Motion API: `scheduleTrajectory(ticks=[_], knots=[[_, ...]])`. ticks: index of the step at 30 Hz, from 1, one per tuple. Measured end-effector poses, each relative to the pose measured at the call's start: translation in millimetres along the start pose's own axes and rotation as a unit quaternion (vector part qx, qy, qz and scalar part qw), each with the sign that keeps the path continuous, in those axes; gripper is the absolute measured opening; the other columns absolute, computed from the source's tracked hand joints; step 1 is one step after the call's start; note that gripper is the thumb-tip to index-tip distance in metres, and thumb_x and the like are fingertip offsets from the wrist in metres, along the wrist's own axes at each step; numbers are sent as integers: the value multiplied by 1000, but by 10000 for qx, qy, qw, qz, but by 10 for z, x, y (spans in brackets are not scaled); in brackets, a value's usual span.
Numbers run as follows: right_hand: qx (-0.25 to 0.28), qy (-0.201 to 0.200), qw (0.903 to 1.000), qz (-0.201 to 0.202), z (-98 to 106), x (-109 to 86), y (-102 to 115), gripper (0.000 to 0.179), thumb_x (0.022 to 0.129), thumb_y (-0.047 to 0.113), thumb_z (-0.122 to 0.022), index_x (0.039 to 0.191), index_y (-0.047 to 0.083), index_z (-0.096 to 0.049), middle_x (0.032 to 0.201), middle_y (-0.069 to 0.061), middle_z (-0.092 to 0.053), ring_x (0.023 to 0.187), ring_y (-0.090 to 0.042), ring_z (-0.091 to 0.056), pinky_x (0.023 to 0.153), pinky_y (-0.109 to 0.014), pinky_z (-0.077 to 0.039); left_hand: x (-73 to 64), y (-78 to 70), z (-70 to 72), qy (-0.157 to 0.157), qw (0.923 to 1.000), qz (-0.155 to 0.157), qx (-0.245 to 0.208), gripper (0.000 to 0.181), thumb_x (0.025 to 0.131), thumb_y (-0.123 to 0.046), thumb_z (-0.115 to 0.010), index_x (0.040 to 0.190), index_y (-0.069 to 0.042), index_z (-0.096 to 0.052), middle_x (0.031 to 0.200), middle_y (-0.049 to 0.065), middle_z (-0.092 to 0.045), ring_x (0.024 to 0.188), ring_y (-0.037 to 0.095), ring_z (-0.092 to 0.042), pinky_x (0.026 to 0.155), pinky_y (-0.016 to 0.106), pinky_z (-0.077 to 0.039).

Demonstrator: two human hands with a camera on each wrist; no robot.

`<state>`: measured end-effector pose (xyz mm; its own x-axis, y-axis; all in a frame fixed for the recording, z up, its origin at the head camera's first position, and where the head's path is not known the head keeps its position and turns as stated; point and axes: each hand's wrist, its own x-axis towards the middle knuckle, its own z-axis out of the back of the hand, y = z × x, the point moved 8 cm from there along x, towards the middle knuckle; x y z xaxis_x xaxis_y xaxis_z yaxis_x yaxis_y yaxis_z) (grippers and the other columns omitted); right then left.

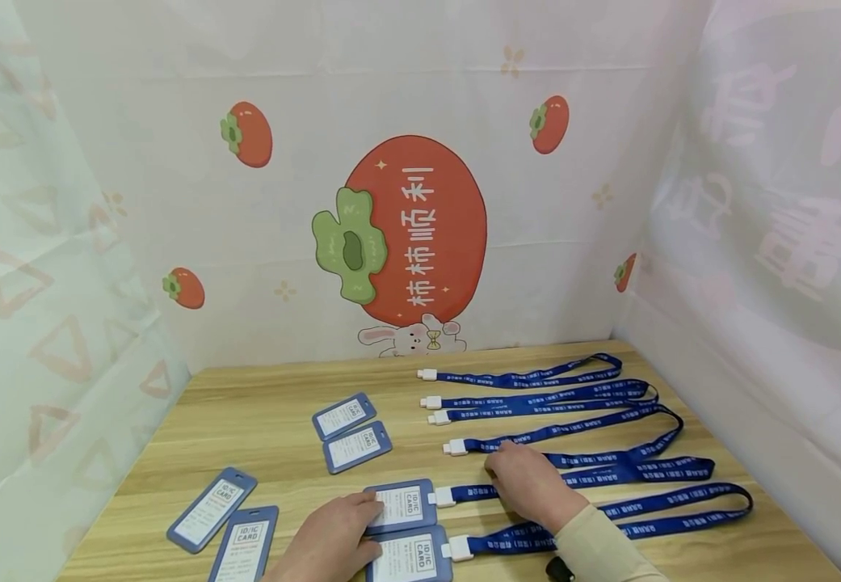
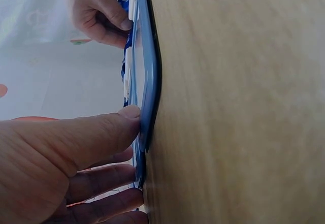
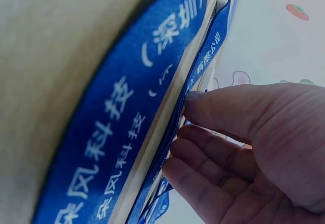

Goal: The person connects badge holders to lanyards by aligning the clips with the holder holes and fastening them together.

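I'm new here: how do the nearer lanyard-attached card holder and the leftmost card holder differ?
The nearer attached card holder has a white clip and blue lanyard; the leftmost card holder has neither. The nearer lies crosswise; the leftmost slants, slotted end farther away. Both are blue-framed and marked ID/IC CARD.

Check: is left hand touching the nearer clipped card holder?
Touching. The left wrist view shows it: the left hand has its thumb against the nearer card holder, at its blue edge, no gap.
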<state>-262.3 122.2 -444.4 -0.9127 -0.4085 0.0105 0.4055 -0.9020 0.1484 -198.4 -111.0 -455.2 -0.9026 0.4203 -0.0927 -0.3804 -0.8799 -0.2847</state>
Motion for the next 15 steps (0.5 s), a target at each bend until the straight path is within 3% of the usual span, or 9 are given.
scheduleTrajectory(ticks=[15], knots=[[33,-25,10000,43,8,-7,7,13,98,18,-74,108,13,-81,94,0,-71,83,-14,-64,82,-39,-61,4,10,-10,23,10000,15,-13,48,87,-31,-82,128,-7,-73,136,14,-68,121,36,-67,98,52,-58]])
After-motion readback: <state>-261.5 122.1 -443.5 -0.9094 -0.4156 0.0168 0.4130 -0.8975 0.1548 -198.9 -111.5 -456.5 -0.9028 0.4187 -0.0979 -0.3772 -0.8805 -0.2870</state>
